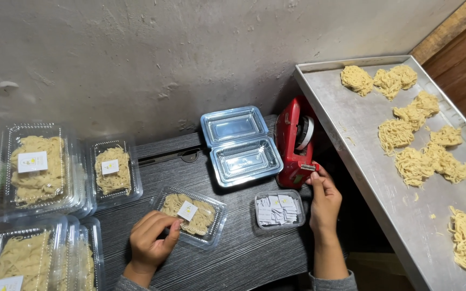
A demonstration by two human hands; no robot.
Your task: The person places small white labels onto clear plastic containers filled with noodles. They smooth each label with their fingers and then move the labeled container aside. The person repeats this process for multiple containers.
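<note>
Left hand sits curled at the near-left edge of a closed clear container of noodles, fingers bent in and touching its rim, steadying it rather than lifting it. Right hand is up at the front of the red tape dispenser, fingertips pinched together at the cutter; likely gripping the tape end, but the tape itself is too thin to make out. Doing this bit well, I'd judge, means keeping the left hand firm on the box so it doesn't slide on the dark table, pulling tape straight off the cutter, and not letting it fold onto itself. Container lies on the table between both hands, just left of a small tray of white labels. It's a shallow hinged plastic box, lid down, pale yellow noodle nest inside, one white label on top, turned slightly askew. An empty open container lies behind it, next to the dispenser. Stacks of filled, labelled boxes sit at the left. A metal tray on the right holds loose noodle nests, well apart from the hands.
</note>
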